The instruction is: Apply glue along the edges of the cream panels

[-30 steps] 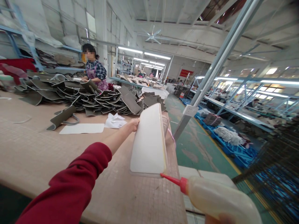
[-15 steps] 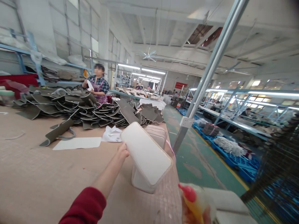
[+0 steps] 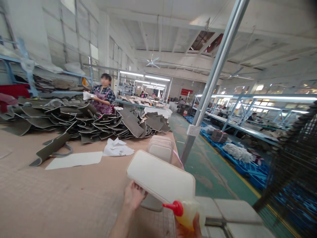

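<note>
My left hand (image 3: 133, 195) grips the near left edge of a white rounded panel (image 3: 160, 177) and holds it flat above the brown table's (image 3: 49, 195) right edge. My right hand (image 3: 186, 229) is at the bottom edge, closed around a glue bottle (image 3: 187, 213) with a red nozzle. The nozzle tip touches the panel's near edge. A stack of similar white panels (image 3: 160, 147) stands on the table just beyond.
A heap of grey-green bag pieces (image 3: 86, 120) covers the far table, with a person in a plaid shirt (image 3: 102, 97) behind it. A white sheet (image 3: 74, 159) and white cloth (image 3: 117, 147) lie on the table. A metal post (image 3: 210, 82) rises right, beside a green aisle.
The panel has swung from upright to lying flat and come down closer to me. The glue bottle has moved left and up under the panel's near edge. The camera has tilted upward.
</note>
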Tool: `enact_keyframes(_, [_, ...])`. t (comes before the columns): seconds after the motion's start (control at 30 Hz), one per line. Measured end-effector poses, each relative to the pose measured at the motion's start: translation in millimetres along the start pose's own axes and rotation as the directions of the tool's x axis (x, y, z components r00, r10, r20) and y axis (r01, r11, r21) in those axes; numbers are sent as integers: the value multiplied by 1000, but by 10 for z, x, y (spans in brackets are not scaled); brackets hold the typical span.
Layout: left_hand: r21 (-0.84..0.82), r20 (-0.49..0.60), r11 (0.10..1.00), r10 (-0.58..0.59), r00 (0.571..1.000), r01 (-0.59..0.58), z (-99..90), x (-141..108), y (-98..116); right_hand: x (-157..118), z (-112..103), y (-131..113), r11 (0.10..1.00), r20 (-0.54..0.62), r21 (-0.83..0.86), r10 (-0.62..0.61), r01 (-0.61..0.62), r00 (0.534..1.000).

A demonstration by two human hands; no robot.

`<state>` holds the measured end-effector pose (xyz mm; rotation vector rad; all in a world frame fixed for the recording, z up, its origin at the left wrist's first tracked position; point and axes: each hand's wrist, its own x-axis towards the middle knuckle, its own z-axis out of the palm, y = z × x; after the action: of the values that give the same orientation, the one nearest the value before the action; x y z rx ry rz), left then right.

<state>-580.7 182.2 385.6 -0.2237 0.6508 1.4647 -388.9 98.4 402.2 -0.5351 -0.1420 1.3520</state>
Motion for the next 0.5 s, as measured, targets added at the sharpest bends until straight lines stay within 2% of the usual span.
enact_keyframes(0.07, [40, 14, 996, -86, 996, 85, -214, -19, 108, 61, -45, -25, 1000, -9, -7, -10, 10, 1000])
enact_keyframes(0.1, [58, -23, 995, -84, 996, 85, -313, -31, 184, 84, -67, -32, 1000, -13, -14, -14, 14, 1000])
enact_keyframes(0.13, [89, -100, 995, -36, 994, 45, -390, -48, 267, 103, -88, -35, 1000, -16, -23, -18, 18, 1000])
enact_keyframes(0.17, [151, -202, 988, 75, 976, -45, -431, -69, 352, 117, -109, -37, 999, -20, -34, -21, 20, 1000])
enact_keyframes(0.2, [251, -257, 953, 232, 938, -167, -426, -96, 430, 126, -129, -36, 999, -25, -49, -23, 22, 999])
enact_keyframes(0.23, [380, -233, 876, 401, 886, -296, -366, -125, 495, 130, -148, -33, 998, -30, -65, -26, 24, 999])
enact_keyframes(0.27, [510, -102, 739, 560, 822, -440, -253, -154, 539, 128, -166, -29, 996, -36, -86, -28, 25, 999])
enact_keyframes(0.3, [611, 105, 590, 601, 793, -528, -90, -177, 558, 120, -180, -24, 994, -42, -110, -31, 26, 999])
enact_keyframes(0.33, [673, 312, 457, 537, 783, -582, 108, -190, 549, 106, -190, -20, 990, -47, -137, -34, 28, 998])
enact_keyframes(0.37, [696, 496, 334, 416, 762, -635, 326, -189, 515, 88, -193, -16, 985, -52, -167, -39, 30, 998])
enact_keyframes(0.4, [676, 645, 228, 276, 712, -701, 546, -170, 460, 64, -189, -14, 980, -54, -198, -46, 35, 997])
enact_keyframes(0.43, [644, 743, 141, 119, 658, -752, 751, -132, 390, 37, -175, -15, 973, -53, -228, -57, 43, 997])
enact_keyframes(0.5, [598, 798, 18, -101, 594, -801, 1070, -7, 232, -20, -120, -28, 958, -35, -279, -84, 71, 996])
